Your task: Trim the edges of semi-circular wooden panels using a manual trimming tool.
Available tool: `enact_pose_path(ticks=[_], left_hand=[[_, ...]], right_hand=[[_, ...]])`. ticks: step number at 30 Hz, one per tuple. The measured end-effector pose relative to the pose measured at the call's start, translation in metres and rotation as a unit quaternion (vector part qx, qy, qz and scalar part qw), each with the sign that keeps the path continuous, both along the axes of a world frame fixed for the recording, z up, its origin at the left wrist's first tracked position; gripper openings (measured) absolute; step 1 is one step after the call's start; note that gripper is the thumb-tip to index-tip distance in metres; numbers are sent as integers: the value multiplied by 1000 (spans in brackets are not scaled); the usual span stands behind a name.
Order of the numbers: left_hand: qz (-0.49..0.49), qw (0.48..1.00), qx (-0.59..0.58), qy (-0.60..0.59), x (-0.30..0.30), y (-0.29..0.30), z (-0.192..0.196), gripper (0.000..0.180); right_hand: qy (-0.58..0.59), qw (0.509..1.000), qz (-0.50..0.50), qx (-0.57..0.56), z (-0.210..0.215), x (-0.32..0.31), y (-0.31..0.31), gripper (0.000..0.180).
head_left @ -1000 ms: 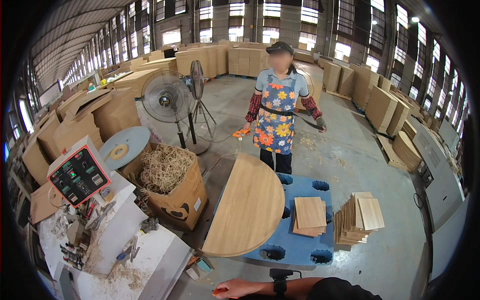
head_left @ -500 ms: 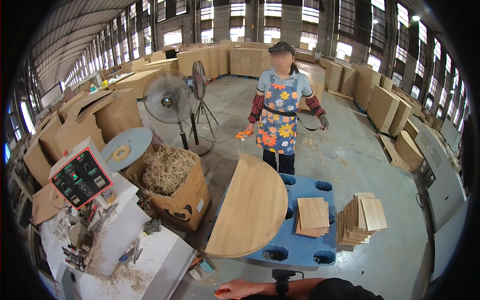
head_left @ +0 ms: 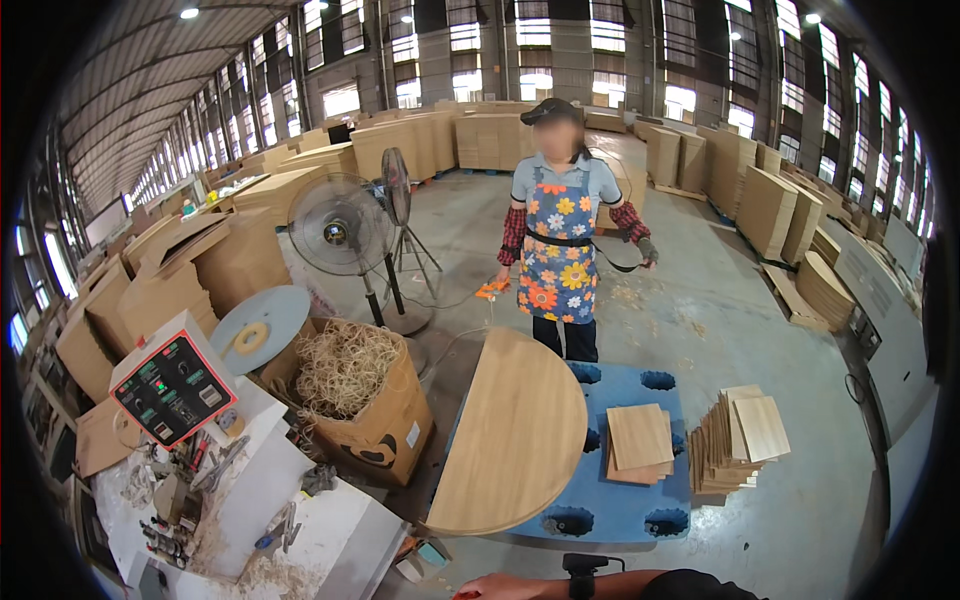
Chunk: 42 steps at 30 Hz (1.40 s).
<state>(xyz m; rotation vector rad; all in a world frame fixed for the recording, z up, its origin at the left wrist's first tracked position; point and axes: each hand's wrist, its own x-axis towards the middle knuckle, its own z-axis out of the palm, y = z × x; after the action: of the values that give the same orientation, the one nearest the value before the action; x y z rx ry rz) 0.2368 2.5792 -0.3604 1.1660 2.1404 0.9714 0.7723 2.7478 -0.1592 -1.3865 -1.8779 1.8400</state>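
Item: half-round, light-wood-veneer tabletop panel (head_left: pixel 515 435), lying flat with its straight edge toward the blue plastic pallet (head_left: pixel 625 500) and overlapping the pallet's left side. Over the preceding second its position on the pallet showed no real change; only the view crept slightly.

Hands: one forearm in a dark sleeve, with a black wristband, entered at the lower edge, its hand (head_left: pixel 495 586) reaching leftward below the panel and apart from it. Position held as a second before. Which arm it was, and whether the fingers were curled or spread, could not be told; nothing was visibly held. The other hand was out of view.

Judgement: no handling of the panel appeared under way.

Adjacent: small stack of square wooden boards (head_left: pixel 638 440) on the pallet; taller leaning stack of like boards (head_left: pixel 735 440) on the floor just right. Cardboard box of straw-coloured shavings (head_left: pixel 355 400) left of the panel. White machine with red-framed control panel (head_left: pixel 172 385) at lower left. Pedestal fan (head_left: pixel 340 228) behind.

Co-worker in flowered apron (head_left: pixel 560 250) stood beyond the panel, stance little altered.
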Motion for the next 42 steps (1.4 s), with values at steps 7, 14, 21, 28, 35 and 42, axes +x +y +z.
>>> enact_pose_path(ticks=[7, 14, 21, 28, 35, 42], left_hand=[[-10, 999, -12, 30, -17, -3, -20, 10], [-8, 998, -46, 38, 18, 6, 32, 19], [29, 993, -30, -107, 7, 1, 21, 19], [75, 985, 8, -153, 23, 1, 33, 20], [56, 978, 20, -199, 21, 4, 39, 17], [-20, 998, -25, 52, 14, 3, 26, 16]], right_hand=[[9, 1000, 1, -9, -2, 6, 2, 55], [-7, 1000, 22, -1, -5, 8, 5, 56], [-6, 999, 33, -22, -4, 6, 8, 55], [-13, 999, 39, -12, -7, 2, 11, 57], [-1, 999, 32, -17, -11, 0, 10, 59], [-16, 999, 29, -29, -12, 0, 10, 59]])
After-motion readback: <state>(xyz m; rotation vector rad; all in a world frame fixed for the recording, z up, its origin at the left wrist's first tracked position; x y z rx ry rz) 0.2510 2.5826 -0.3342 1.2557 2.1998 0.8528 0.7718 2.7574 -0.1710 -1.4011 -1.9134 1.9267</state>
